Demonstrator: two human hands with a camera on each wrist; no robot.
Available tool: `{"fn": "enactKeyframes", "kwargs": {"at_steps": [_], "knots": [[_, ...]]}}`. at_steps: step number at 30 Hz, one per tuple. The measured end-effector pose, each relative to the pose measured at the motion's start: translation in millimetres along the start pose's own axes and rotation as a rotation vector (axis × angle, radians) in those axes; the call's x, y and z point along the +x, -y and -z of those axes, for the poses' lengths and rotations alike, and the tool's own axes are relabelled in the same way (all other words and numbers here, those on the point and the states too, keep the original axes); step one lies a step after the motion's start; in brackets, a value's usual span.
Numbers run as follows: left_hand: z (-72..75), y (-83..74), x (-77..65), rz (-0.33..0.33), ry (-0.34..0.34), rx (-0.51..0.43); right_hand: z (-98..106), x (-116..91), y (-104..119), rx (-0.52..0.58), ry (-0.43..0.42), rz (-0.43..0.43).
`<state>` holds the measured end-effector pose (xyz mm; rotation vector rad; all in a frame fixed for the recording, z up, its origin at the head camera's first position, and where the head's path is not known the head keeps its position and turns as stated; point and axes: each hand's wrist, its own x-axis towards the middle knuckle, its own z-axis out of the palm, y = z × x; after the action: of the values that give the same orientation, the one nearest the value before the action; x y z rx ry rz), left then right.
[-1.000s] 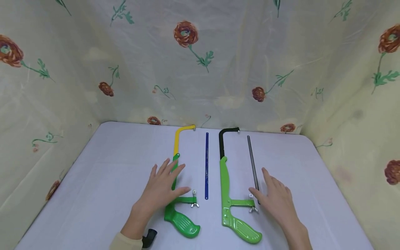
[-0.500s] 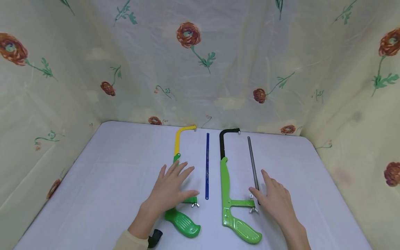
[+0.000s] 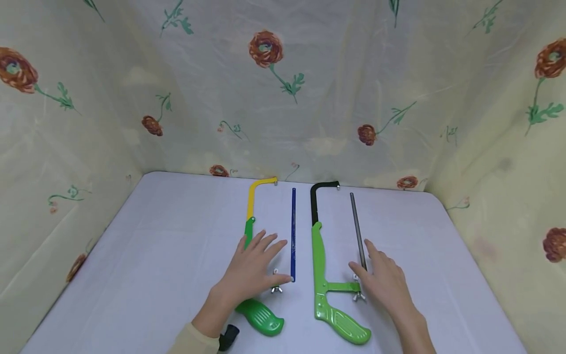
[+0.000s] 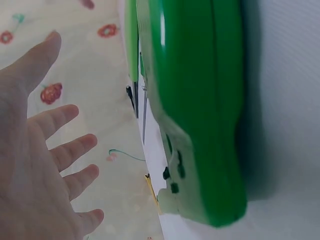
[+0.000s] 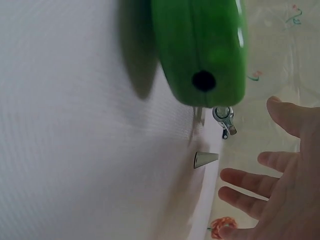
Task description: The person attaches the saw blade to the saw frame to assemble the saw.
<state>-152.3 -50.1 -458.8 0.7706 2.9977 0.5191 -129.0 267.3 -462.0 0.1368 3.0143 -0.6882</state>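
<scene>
Two hacksaw frames lie on the white table in the head view. My left hand (image 3: 254, 275), fingers spread, hovers over the left hacksaw frame (image 3: 261, 317), green with a yellow front; its thumb tip overlaps the lower end of a blue hacksaw blade (image 3: 294, 221). Beside the light green and black hacksaw frame (image 3: 318, 255), my right hand (image 3: 389, 282) overlaps the lower end of a grey rod (image 3: 356, 221), holding nothing. The left wrist view shows a green handle (image 4: 200, 100) apart from the spread fingers. In the right wrist view, the rod's hollow-looking end (image 5: 205, 160) lies near the fingers.
Wing nuts (image 3: 359, 296) sit on the frames' cross arms. A flowered cloth (image 3: 309, 98) rises behind and on both sides of the table (image 3: 168, 236). Something short and black (image 3: 229, 338) shows by the left wrist.
My left hand has drifted right across the green hacksaw frame toward the blue blade. The right hand has shifted slightly left. Both frames, the blade and the rod stay where they were.
</scene>
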Motion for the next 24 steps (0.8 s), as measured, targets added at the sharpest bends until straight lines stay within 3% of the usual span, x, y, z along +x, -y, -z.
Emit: {"fn": "enactKeyframes", "kwargs": {"at_steps": [24], "knots": [[-7.7,-21.0,12.8,-0.036,0.083,0.032,-5,10,3,0.025,0.02,-0.06]]}}
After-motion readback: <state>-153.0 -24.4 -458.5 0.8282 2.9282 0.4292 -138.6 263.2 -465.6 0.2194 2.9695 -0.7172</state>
